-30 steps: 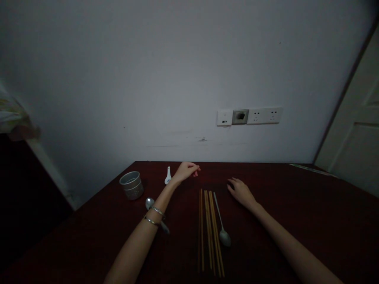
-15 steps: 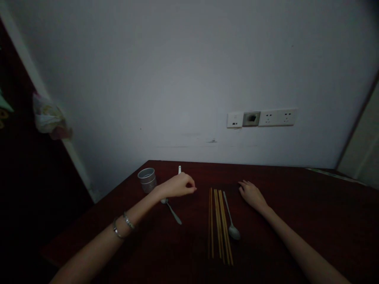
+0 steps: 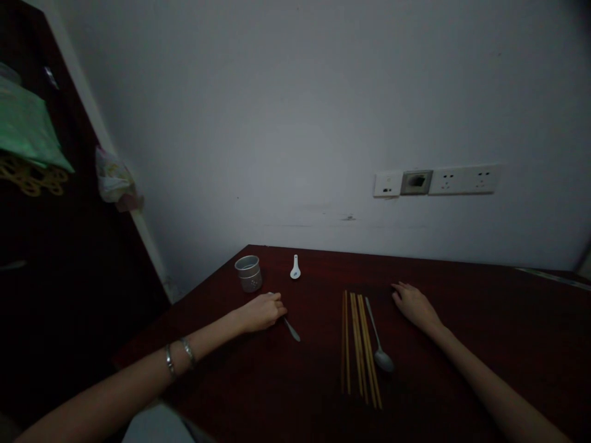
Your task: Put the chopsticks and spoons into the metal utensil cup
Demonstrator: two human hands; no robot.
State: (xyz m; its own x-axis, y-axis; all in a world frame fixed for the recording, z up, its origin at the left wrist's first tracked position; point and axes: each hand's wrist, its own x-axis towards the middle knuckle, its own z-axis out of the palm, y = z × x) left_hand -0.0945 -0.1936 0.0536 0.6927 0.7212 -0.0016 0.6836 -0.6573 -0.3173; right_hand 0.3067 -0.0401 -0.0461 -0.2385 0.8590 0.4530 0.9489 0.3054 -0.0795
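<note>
My left hand (image 3: 264, 312) is low over the table, its fingers closed on a small metal spoon (image 3: 292, 330). The handle sticks out past my fingertips to the lower right, while my hand hides most of the rest. My right hand (image 3: 415, 306) lies palm down on the tabletop, fingers stretched out and nothing in it. Between the hands, several wooden chopsticks (image 3: 360, 344) lie roughly side by side. Just right of them is a longer metal spoon (image 3: 383, 360), bowl toward me. A white soup spoon (image 3: 295, 267) lies behind my left hand.
A grey metal cup (image 3: 250, 278) stands near the table's left edge. The dark red table (image 3: 318, 264) meets a pale wall with sockets (image 3: 462, 180). Far left, a plastic bag (image 3: 113, 178) and a green cloth (image 3: 28, 120) hang by a dark door.
My left hand has come down and back toward me onto the small metal spoon, uncovering the white soup spoon. The view has turned left. My right hand stays resting on the table.
</note>
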